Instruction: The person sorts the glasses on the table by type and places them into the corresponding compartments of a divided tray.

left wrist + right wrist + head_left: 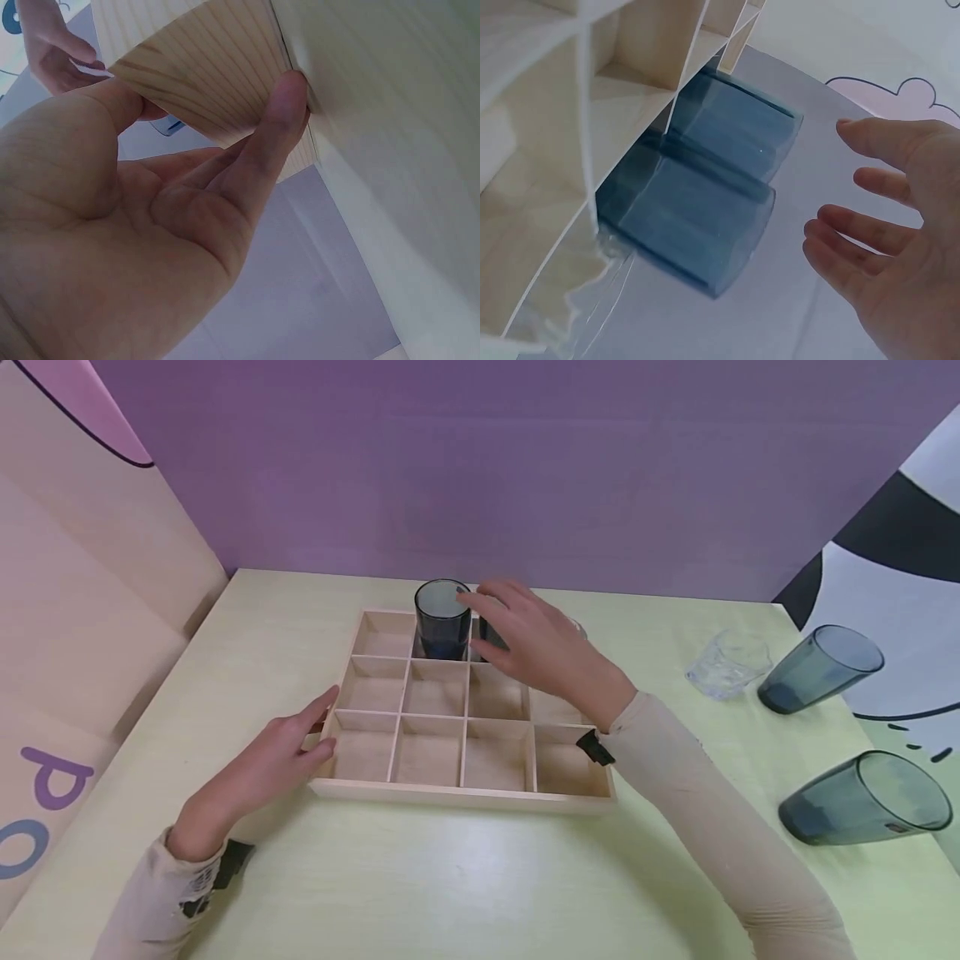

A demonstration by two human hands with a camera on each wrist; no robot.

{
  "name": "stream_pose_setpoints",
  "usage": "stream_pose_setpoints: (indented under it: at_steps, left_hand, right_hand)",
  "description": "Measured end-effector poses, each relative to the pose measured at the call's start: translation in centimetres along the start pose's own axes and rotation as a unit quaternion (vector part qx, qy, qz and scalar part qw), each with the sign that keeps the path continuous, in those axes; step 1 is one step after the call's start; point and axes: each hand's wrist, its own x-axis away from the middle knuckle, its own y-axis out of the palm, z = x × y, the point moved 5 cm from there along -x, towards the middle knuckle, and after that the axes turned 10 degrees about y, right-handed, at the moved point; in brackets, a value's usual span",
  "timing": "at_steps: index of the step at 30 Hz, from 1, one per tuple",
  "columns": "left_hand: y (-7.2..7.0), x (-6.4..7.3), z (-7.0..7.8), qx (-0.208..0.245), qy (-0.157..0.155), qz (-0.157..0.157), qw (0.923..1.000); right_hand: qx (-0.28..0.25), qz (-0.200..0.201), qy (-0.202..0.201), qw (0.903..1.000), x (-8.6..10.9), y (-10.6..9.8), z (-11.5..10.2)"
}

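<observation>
A wooden box with compartments [465,793] lies on the table. My left hand [273,760] holds its left side, the thumb at the rim and fingers along the outer wall [202,67]. One blue-grey glass [442,622] stands upright in a back-row compartment. A second blue-grey glass [686,214] stands in the compartment beside it, mostly covered by my right hand in the head view. My right hand [540,639] hovers over the back row, fingers spread and apart from both glasses in the right wrist view. A clear glass [570,292] sits at the back right, partly hidden.
On the table's right side are a clear wavy glass [727,664] and two blue-grey glasses, one farther back [817,668] and one nearer [862,802]. A purple panel [510,477] rises behind the table, with printed panels on both sides.
</observation>
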Motion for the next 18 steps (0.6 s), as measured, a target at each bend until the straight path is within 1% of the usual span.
stream_pose_setpoints:
  at_steps: [9,15,18]
  left_hand:
    - [-0.2,0.1,-0.4,0.004,-0.004,-0.003,1.0]
    - [-0.1,0.0,-0.6,0.006,-0.005,-0.004,1.0]
    - [-0.2,0.0,-0.5,0.005,-0.005,-0.006,1.0]
  right_hand:
    - [0.003,0.043,-0.014,0.999,3.4,-1.7,0.0]
    - [-0.005,0.066,-0.002,0.9978,5.8,-2.7,0.8]
    - [-0.011,0.083,0.005,0.9965,7.2,-3.3,1.5]
